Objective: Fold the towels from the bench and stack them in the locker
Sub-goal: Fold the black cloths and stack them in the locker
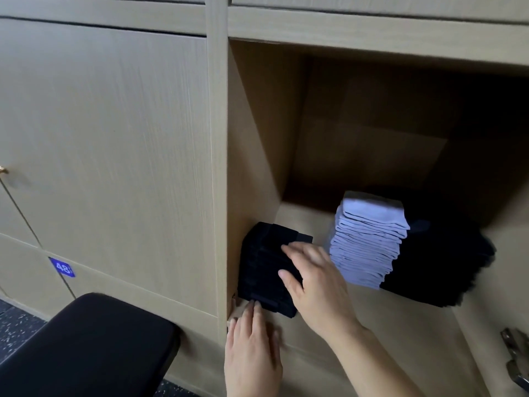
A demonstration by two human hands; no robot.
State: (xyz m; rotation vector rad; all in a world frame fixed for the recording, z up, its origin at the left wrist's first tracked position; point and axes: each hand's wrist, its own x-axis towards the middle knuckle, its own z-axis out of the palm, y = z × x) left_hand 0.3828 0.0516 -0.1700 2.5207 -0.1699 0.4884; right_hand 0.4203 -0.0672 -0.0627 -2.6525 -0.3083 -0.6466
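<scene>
- The step in hand looks like settling the dark towel stack (262, 262) into the front left corner of the locker (257, 144), just beside its left wall.
- The right grip (312, 282) lies flat on top of that stack, fingers spread and nearly straight, closed round nothing; it presses rather than holds.
- The left grip (252, 348) rests on the locker floor with straight fingers, their tips touching the stack's lower front edge; it too has hold of nothing.
- To do it well, keep the upper palm down so the top folds do not slide, and nudge the front edge with the lower fingertips until the layers line up (soft cloth will skew if pushed from one corner only).
- Square the stack to the wall, and leave the gap to the pale blue stack (366, 247), which stands apart to its right, with a black stack (438, 262) touching it beyond.
- So the towels sit directly under one palm and ahead of the other's fingertips.
- The padded table (86, 345) shows at lower left; no towels are visible on the part in view.
</scene>
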